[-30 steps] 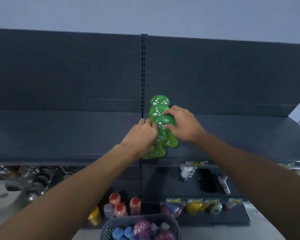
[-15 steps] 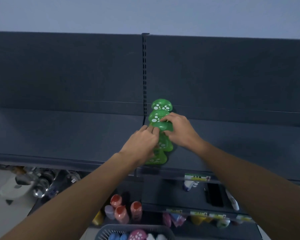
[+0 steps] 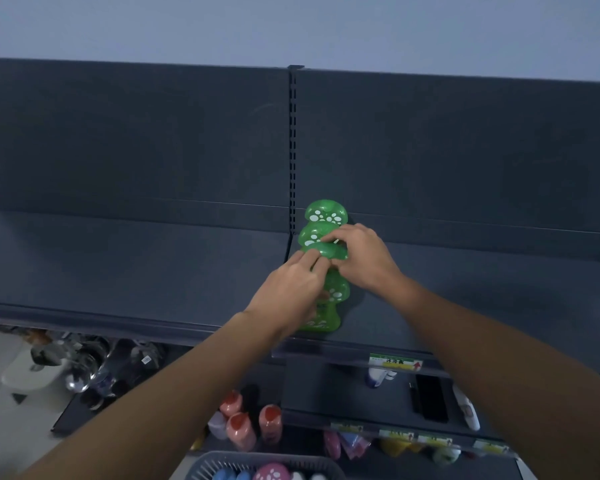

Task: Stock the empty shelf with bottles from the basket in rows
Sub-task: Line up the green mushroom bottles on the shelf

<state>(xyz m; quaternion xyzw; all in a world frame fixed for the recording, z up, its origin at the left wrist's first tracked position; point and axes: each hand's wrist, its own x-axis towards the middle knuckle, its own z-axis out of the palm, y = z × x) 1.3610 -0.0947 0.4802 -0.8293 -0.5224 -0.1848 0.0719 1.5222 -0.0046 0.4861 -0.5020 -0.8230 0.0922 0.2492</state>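
Several green mushroom-shaped bottles (image 3: 326, 216) with white spots stand in one row running front to back on the dark top shelf (image 3: 136, 268), just right of the slotted centre upright. My left hand (image 3: 293, 289) and my right hand (image 3: 361, 258) both pinch the cap of the middle green bottle (image 3: 328, 251) from either side. The front green bottle (image 3: 323, 318) is partly hidden behind my left hand. The grey basket (image 3: 257, 462) at the bottom edge holds pink, blue and white bottles.
Lower shelves carry orange-capped bottles (image 3: 243, 427), coloured bottles behind price tags (image 3: 395, 363), a white bottle and a black object. Metal kitchenware (image 3: 80, 365) sits at lower left. The shelf's back panel rises behind the row.
Both hands stay on the middle green bottle's cap. The view has tilted up slightly, so the basket shows less at the bottom.
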